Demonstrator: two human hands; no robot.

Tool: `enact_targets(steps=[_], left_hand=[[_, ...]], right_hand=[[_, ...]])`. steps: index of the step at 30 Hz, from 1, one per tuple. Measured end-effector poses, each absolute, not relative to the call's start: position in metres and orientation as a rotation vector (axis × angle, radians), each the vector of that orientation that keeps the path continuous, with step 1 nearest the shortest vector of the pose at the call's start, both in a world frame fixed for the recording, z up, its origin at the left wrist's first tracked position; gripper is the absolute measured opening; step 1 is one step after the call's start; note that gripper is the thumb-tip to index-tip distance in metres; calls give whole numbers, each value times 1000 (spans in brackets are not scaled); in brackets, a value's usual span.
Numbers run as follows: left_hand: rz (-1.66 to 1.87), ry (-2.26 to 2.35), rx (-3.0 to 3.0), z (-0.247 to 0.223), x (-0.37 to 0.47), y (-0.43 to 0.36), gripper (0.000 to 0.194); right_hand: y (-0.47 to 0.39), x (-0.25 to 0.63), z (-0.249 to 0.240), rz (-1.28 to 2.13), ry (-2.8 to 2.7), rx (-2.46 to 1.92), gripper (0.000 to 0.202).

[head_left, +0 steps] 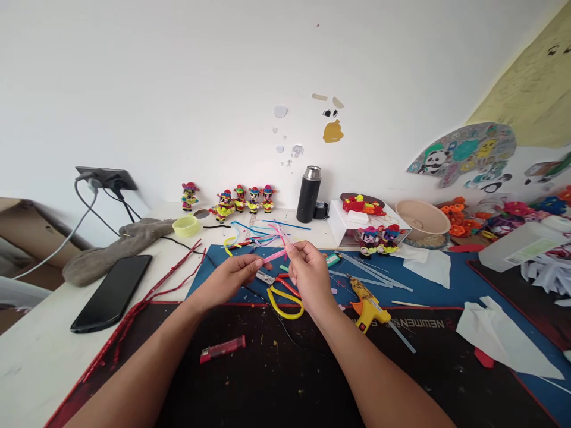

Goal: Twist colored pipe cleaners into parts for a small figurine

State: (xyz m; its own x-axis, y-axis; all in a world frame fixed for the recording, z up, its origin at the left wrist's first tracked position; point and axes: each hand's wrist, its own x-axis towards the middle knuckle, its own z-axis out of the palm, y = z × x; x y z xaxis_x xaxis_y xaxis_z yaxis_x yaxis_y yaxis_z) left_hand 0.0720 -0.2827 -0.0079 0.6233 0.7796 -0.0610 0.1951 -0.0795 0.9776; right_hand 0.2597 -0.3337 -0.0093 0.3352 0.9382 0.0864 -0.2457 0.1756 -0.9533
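A pink pipe cleaner (274,257) stretches between my two hands over the middle of the desk. My left hand (238,273) pinches its left end between thumb and fingers. My right hand (307,270) is closed on the other end, where more pink and pale strands stick up past the thumb. Below the hands lie scissors with yellow handles (285,303) and a red-handled tool (289,285), partly covered by my right hand. Behind the hands, blue, white and yellow pipe cleaners (254,232) are scattered in a loose pile.
A yellow glue gun (368,304) lies right of my right hand, near clear glue sticks (379,267). A red lighter (223,349) is in front. Left are a phone (111,294) and red pipe cleaners (151,294). A black flask (308,196) and small figures (239,199) stand behind.
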Motion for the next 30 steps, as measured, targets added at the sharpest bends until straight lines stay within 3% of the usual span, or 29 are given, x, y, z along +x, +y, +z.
enact_targets(steps=[5,21,30], left_hand=[[616,871,1673,-8,69,-280,65],[604,783,1710,-3,67,-279,45],[624,916,1790,-11,65,-272,52]], right_hand=[[-330,267,-8,955,-796,-1052,41],[-328,274,-4,971,-749,-987,42],[-323,275,-14,906,-729,-998,41]])
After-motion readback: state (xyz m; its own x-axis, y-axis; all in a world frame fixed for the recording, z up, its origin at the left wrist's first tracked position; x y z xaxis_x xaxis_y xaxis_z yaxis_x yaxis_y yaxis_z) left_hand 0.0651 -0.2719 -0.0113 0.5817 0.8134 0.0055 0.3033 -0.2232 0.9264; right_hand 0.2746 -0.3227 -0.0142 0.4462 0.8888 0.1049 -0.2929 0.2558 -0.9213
